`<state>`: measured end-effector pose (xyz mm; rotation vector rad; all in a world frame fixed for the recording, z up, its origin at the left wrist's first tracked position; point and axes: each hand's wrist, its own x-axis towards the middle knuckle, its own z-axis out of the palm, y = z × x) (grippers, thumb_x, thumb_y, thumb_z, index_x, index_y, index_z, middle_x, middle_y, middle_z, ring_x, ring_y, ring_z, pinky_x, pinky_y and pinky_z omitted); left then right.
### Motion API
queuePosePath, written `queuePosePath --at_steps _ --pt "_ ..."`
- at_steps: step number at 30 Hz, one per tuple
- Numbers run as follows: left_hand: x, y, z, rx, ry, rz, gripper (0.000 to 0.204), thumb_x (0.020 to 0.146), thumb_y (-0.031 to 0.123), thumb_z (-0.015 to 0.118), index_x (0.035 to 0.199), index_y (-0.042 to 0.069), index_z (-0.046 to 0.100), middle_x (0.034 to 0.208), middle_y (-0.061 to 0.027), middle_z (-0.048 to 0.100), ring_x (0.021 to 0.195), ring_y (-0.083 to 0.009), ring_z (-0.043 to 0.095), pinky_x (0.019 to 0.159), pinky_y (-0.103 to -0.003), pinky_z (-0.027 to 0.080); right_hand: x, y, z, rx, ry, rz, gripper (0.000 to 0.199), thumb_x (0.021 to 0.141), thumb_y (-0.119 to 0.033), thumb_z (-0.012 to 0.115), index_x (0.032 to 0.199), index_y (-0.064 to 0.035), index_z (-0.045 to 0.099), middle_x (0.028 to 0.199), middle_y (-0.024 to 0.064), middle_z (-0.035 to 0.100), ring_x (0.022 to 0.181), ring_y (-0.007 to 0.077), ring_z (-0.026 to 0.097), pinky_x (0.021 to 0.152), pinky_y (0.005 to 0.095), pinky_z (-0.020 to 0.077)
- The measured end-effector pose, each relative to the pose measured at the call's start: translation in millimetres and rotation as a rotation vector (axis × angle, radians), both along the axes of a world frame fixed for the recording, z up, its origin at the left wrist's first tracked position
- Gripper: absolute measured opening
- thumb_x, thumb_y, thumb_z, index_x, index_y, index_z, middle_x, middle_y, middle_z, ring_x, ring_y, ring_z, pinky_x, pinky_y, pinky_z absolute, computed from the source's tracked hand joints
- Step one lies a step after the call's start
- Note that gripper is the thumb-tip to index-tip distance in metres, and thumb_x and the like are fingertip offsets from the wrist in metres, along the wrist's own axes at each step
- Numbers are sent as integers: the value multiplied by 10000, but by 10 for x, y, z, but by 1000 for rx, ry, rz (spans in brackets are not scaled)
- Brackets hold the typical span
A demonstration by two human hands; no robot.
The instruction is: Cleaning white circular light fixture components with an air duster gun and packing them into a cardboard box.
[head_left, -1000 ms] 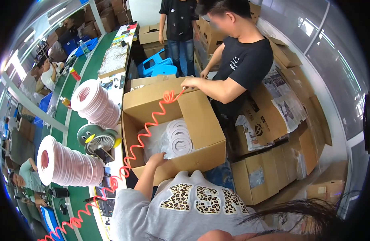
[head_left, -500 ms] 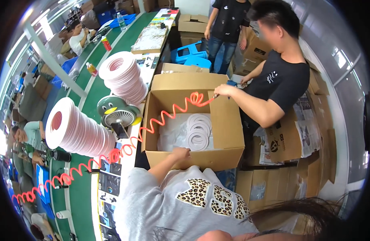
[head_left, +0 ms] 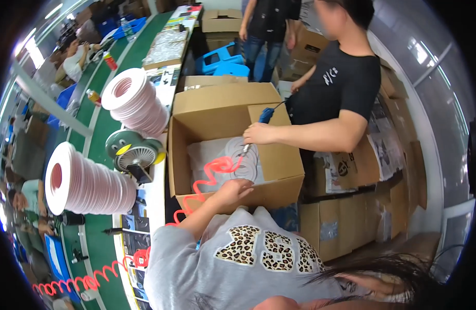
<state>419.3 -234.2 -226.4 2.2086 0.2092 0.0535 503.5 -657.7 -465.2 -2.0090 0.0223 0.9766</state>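
My left hand point(head_left: 235, 190) is over the near edge of an open cardboard box point(head_left: 237, 202), fingers stretched out and holding nothing. Inside the box, several flat white rings point(head_left: 251, 168) lie overlapped on a pale plastic sheet point(head_left: 201, 155). At the lower right, some skin of my right arm or hand point(head_left: 377, 285) shows behind dark strands of hair, its fingers not clear. A co-worker's hand point(head_left: 259, 134) grips a blue tool point(head_left: 266, 115) above the box. Its metal fitting joins a red coiled hose point(head_left: 220, 165), which sags into the box and passes beside my left forearm.
Two stacks of white rings, a far one point(head_left: 145, 106) and a near one point(head_left: 96, 178), stand at the left with a penguin-shaped fan point(head_left: 136, 151) between them. Beyond runs a green conveyor point(head_left: 101, 129). Flattened cardboard point(head_left: 346, 217) lies right; blue stools point(head_left: 222, 61) stand behind.
My left hand has reached farther over the box edge, its fingers opening out. The co-worker's hand has moved over the box with the blue tool, and the hose has dropped into the box.
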Motion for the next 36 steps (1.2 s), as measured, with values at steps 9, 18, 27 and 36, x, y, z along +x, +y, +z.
queuePosePath --at_steps 9,18,27,36 --pt "657 422 -79 -140 -493 484 577 762 124 649 1241 31 342 1187 -155 487 954 -240 566 798 -350 457 363 624 383 257 -157 -127 319 786 -81 596 1096 -25 549 789 65 620 654 122 572 567 236 459" --pt "559 6 -347 -345 -70 308 192 856 118 532 978 21 420 611 -66 470 542 -147 449 499 -328 368 319 1957 1835 584 -193 21 612 827 -162 611 1337 -39 295 1265 168 426 1180 218 412 921 331 396" --pt "508 -567 -389 -355 -129 326 170 880 93 498 911 22 347 584 -95 475 503 -188 478 460 -320 373 464 2537 1989 795 -301 -32 721 836 -190 601 1377 -29 153 1392 168 237 1309 244 205 1037 414 217" --pt "81 -839 -771 -602 246 120 226 887 126 490 945 13 303 660 -127 557 552 -236 597 501 -332 487 586 2759 1700 906 -28 -13 630 770 -5 623 1279 -62 255 1221 73 399 1100 164 438 910 309 378"
